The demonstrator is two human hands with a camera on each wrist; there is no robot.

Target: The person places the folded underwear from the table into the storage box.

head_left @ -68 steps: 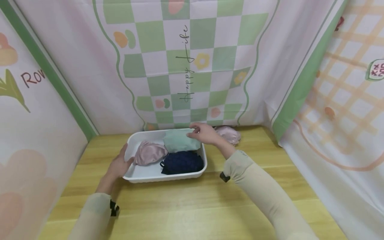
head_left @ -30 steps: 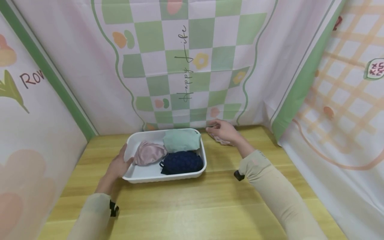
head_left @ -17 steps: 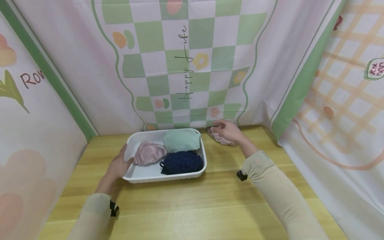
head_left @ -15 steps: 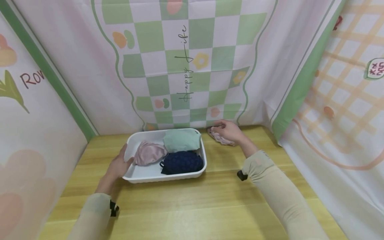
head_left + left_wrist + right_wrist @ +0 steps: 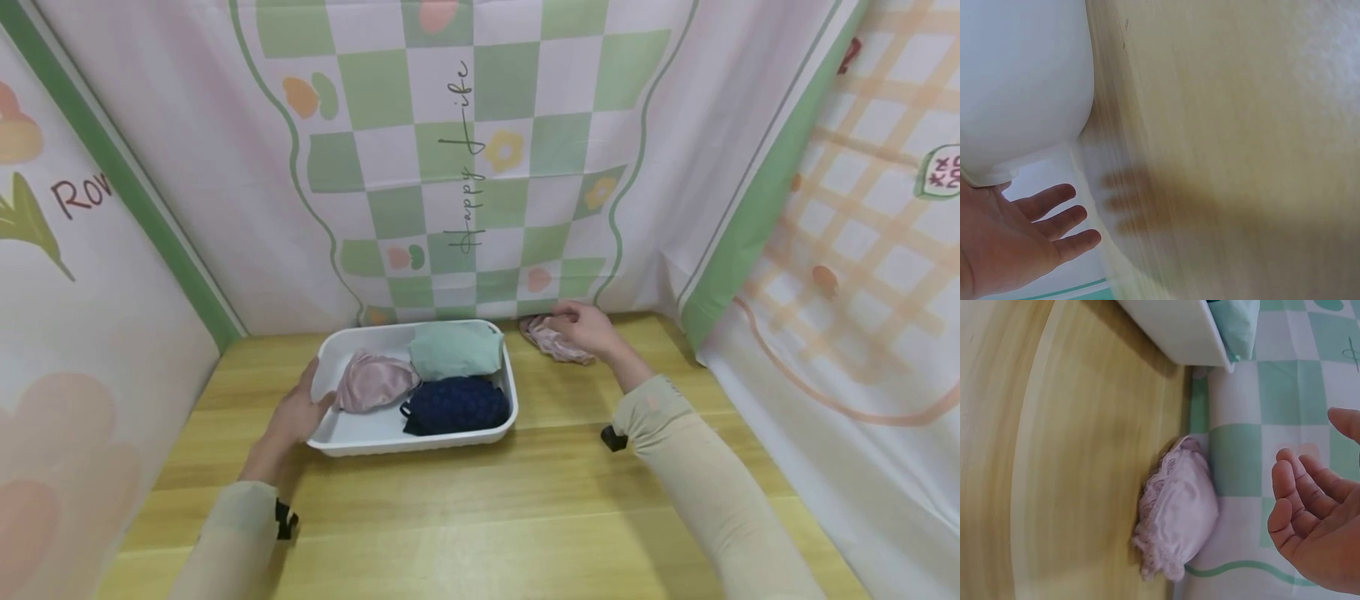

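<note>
In the head view, my left hand (image 5: pixel 296 410) holds the left rim of a white plastic tray (image 5: pixel 405 447), thumb over the edge. The left wrist view shows three fingers (image 5: pixel 1063 226) stretched out below the tray's outer wall. My right hand (image 5: pixel 588 329), its fingers loosely bent and holding nothing, hovers over a crumpled pink satin garment with a lace edge (image 5: pixel 557 343). That garment lies on the table against the back curtain; in the right wrist view the hand (image 5: pixel 1322 528) is apart from it. The tray contains a pink satin garment (image 5: pixel 375 383), a mint-green folded cloth (image 5: pixel 456 350) and a navy folded garment (image 5: pixel 457 407).
A wooden table (image 5: pixel 465 517) carries everything. A green-checked curtain (image 5: pixel 442 192) hangs right behind the tray, with printed side curtains to the left and right (image 5: pixel 840 275). The pink garment outside sits a little right of the tray's back right corner.
My right hand has moved from above the mint cloth rightward to the pink garment outside, then drawn slightly right, uncovering more of it. That garment lies a bit further left. The left hand keeps its place.
</note>
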